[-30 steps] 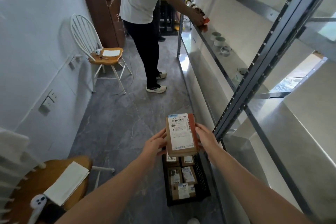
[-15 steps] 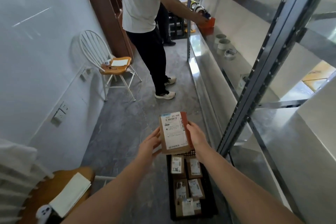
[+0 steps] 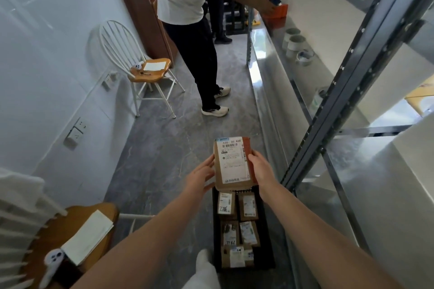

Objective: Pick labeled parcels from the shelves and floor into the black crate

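Flat cardboard parcel (image 3: pixel 233 164) raised slightly, both hands' fingers (image 3: pixel 254 158) gripping its edges, above black crate (image 3: pixel 266 230).

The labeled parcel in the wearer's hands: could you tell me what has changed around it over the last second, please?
Little changed with the parcel: the left hand and right hand still hold it by its sides above the black crate, label up. The view swung slightly, bringing more of the crate into sight. The other person stayed at the shelf, a hand now on an orange box. Nothing was released; the crate's parcels lie unchanged.
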A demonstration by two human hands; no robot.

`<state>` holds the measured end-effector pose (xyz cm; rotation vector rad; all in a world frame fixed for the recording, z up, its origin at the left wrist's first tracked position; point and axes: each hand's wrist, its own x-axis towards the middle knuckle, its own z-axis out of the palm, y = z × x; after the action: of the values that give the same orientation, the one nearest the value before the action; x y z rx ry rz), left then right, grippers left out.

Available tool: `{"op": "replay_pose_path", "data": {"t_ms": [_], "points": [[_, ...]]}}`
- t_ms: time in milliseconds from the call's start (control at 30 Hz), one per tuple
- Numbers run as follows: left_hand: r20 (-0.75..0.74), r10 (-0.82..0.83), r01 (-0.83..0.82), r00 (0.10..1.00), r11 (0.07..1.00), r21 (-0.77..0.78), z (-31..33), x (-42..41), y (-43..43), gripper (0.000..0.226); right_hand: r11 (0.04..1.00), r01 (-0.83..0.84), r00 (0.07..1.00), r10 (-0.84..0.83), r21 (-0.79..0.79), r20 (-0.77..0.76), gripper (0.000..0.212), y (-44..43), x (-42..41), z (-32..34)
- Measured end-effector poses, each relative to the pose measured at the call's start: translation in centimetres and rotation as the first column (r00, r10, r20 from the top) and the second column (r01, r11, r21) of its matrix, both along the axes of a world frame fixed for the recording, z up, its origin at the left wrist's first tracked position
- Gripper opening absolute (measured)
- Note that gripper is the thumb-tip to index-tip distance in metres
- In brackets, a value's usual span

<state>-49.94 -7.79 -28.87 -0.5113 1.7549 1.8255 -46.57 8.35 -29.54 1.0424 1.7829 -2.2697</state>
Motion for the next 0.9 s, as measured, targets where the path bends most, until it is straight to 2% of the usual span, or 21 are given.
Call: {"op": "replay_pose_path", "data": {"t_ms": [267,533,900], "points": [[0.039,-0.141,0.138,0.989,0.989,0.053,-1.5,-4.4,2.7,0.05,0.993,0.097,0.994,-0.1,0.064,0.048,0.024,2.6,-2.1,0.3],[0.023,-0.25,0.242,0.968,0.955,0.173,-2.8,-10.1,2.6,0.045,0.986,0.11,0.988,-0.123,0.129,0.098,0.034,2.4,-6.1,-0.4],[0.06,-0.387,0.365,0.92,0.903,0.225,-9.1,-15.6,0.2,0.053,0.988,0.118,0.976,-0.133,0.095,0.172,0.032,0.1,-11.1,-6.4]]}}
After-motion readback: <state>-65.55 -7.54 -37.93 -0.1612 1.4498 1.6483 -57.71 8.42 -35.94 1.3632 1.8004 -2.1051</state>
